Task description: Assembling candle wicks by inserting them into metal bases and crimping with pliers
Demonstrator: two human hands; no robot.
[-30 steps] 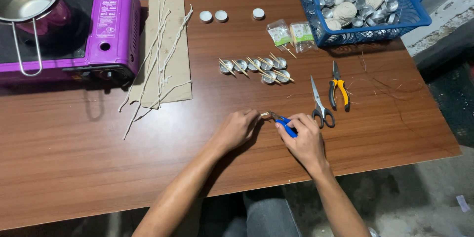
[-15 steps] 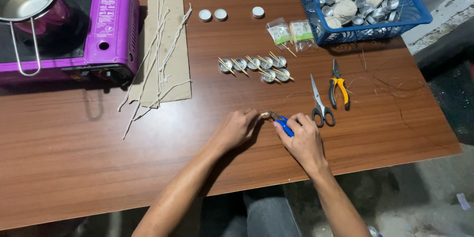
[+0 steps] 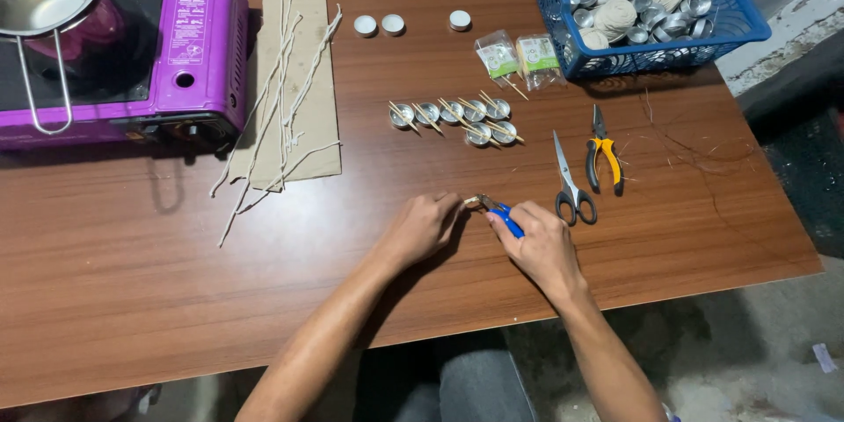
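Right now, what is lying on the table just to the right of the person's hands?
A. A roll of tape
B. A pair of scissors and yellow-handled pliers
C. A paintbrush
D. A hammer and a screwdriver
B: a pair of scissors lies beside the right hand, with yellow-handled pliers just past them on the wooden table.

There is only one view, from a camera on the person's head, so no second view shares the scene. It looks steeply down and forward over the wooden table [image 3: 176, 299] from the near edge, taking in almost the whole top. The left hand [image 3: 425, 227] and right hand [image 3: 538, 242] sit just below centre, closest to the lens. The purple stove [image 3: 189, 53] lies far off at 10 o'clock, the blue basket [image 3: 651, 48] at 1 o'clock. Floor shows at 4 o'clock.
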